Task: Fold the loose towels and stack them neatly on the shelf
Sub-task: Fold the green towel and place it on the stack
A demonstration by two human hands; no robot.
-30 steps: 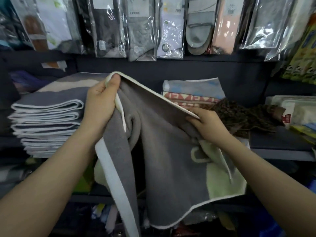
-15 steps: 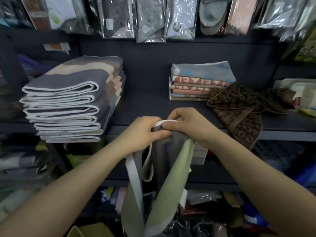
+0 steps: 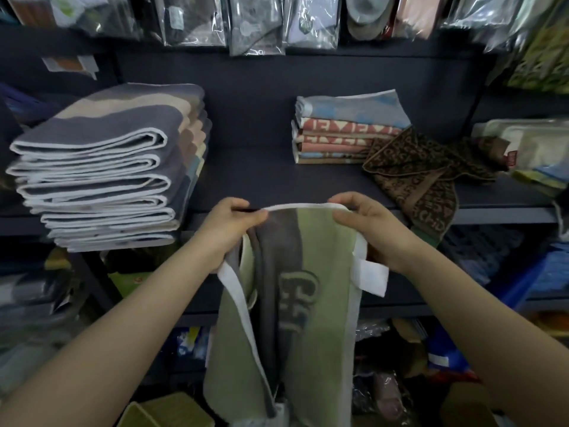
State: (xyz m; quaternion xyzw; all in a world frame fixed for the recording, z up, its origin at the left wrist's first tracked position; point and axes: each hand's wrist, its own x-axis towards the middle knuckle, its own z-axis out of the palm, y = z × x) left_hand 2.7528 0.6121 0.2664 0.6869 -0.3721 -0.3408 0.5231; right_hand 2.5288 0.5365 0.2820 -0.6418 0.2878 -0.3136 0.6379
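Observation:
A green and grey towel [image 3: 308,303] with a white border hangs in front of the dark shelf [image 3: 261,180]. My left hand [image 3: 229,229] pinches its top edge at the left corner, and my right hand [image 3: 366,224] pinches the same edge at the right. The white hem stretches between them, and the towel hangs folded lengthwise below. On the shelf to the left stands a tall stack of folded grey and beige towels [image 3: 107,167]. A smaller stack of folded blue and red patterned towels [image 3: 341,131] sits at the back right. Beside it a loose brown patterned towel [image 3: 421,180] spills over the shelf's front edge.
Packaged goods in clear plastic [image 3: 255,23] hang along the top. Wrapped packages [image 3: 535,149] lie at the shelf's right end. Lower shelves hold assorted packets and a blue item [image 3: 523,272]. Bare shelf surface shows between the two stacks.
The towel came down from the spread-out hold at shelf height. My hands met at its top edge, then drew apart, stretching the white hem between them.

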